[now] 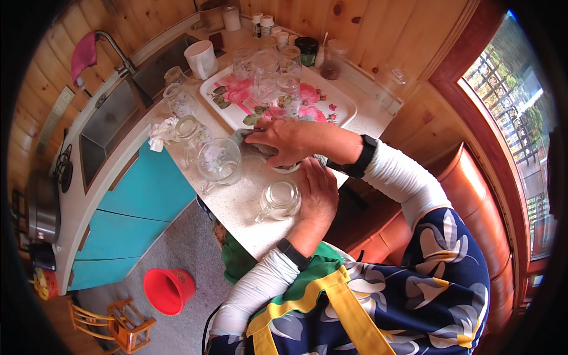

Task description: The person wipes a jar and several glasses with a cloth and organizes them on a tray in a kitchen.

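Note:
My right hand (288,140) is closed over a grey cloth (259,146), pressing it on a round white-rimmed thing (287,169) that the hands mostly hide. My left hand (318,193) lies beside it, fingertips at its near edge; its grip is hidden. Just left of my left hand, a clear glass mug (280,199) stands upside down on the speckled counter (230,213). A larger glass mug (219,162) and several floral glass mugs (188,128) line the counter's left side. Beyond my right hand, a rose-patterned tray (344,117) holds several upturned glasses (288,88).
A white mug (200,60) stands between the sink (106,128) and tray. Crumpled tissue (163,133) lies at the counter's left edge. Bottles and jars (306,51) line the wall. A red bucket (168,290) and wooden chair (113,326) are on the floor; a brown leather seat (470,199) is right.

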### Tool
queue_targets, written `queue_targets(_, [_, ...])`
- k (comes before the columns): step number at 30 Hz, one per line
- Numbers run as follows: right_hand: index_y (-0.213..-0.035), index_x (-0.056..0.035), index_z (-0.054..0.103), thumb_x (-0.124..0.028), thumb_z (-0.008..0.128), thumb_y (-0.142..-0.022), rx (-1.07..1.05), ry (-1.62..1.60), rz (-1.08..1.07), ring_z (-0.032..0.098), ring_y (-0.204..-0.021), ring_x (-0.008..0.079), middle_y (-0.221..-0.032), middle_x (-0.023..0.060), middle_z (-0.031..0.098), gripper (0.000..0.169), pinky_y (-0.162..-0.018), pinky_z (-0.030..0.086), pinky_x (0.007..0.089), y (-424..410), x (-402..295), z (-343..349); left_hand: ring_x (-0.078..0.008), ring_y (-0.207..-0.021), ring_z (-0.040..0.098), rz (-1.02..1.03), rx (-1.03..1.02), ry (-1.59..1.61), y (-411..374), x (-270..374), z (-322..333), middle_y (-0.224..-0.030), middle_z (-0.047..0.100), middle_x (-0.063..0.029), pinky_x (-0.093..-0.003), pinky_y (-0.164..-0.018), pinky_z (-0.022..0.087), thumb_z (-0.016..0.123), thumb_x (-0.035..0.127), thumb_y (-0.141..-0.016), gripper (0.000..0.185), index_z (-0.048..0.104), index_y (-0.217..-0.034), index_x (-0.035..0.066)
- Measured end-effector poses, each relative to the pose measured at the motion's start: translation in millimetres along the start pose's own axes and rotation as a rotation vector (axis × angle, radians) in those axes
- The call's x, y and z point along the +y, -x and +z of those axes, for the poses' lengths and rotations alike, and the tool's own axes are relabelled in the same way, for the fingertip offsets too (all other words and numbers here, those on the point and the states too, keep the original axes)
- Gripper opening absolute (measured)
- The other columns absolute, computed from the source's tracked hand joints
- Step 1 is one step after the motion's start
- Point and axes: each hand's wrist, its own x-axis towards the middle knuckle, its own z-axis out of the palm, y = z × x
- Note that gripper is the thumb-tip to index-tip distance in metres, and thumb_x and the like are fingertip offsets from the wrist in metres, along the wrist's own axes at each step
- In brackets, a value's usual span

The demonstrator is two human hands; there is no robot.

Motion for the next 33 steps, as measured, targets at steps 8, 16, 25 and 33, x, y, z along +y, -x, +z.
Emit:
queue_targets(8, [-0.118, -0.0030, 0.060, -0.051, 0.074, -0.073, 0.300, 0.395, 0.664, 0.060, -0.103, 0.0373, -0.113, 0.0193, 0.061, 0.068, -0.087, 0.050, 0.0432, 8, 52, -61, -0.0559, -0.132, 0.028, 0.053, -0.043, 0.046, -5, 5, -13, -0.136, 0.034, -0.0412, -0.0589, -0.111, 0.024, 0.064, 0.032, -0.079, 0.062, 0.049, -0.127, -0.006])
queue_targets(16, [-0.108, 0.0012, 0.062, -0.047, 0.077, -0.069, 0.267, 0.094, 0.742, 0.064, -0.096, 0.0413, -0.101, 0.0279, 0.065, 0.064, -0.084, 0.052, 0.0444, 23, 85, -40, -0.0539, -0.134, 0.025, 0.031, -0.069, -0.070, 0, -5, -14, -0.137, 0.034, -0.0397, -0.0582, -0.112, 0.023, 0.071, 0.040, -0.076, 0.067, 0.053, -0.125, -0.003])
queue_targets(25, [-0.117, -0.0049, 0.061, -0.040, 0.077, -0.066, 0.198, 0.004, 0.755, 0.062, -0.104, 0.0354, -0.111, 0.0203, 0.065, 0.064, -0.088, 0.050, 0.0404, 106, 112, -68, -0.0533, -0.135, 0.025, 0.043, -0.079, -0.065, -1, -4, -18, -0.138, 0.036, -0.0379, -0.0574, -0.112, 0.024, 0.070, 0.042, -0.078, 0.069, 0.051, -0.128, -0.002])
queue_targets(33, [-0.118, -0.0046, 0.058, -0.034, 0.075, -0.069, 0.011, 0.157, 0.768, 0.060, -0.107, 0.0348, -0.113, 0.0214, 0.062, 0.060, -0.090, 0.048, 0.0406, 94, 116, -73, -0.0529, -0.136, 0.024, 0.039, -0.116, -0.093, -1, -5, -21, -0.139, 0.035, -0.0373, -0.0569, -0.112, 0.023, 0.068, 0.043, -0.080, 0.070, 0.049, -0.130, -0.002])
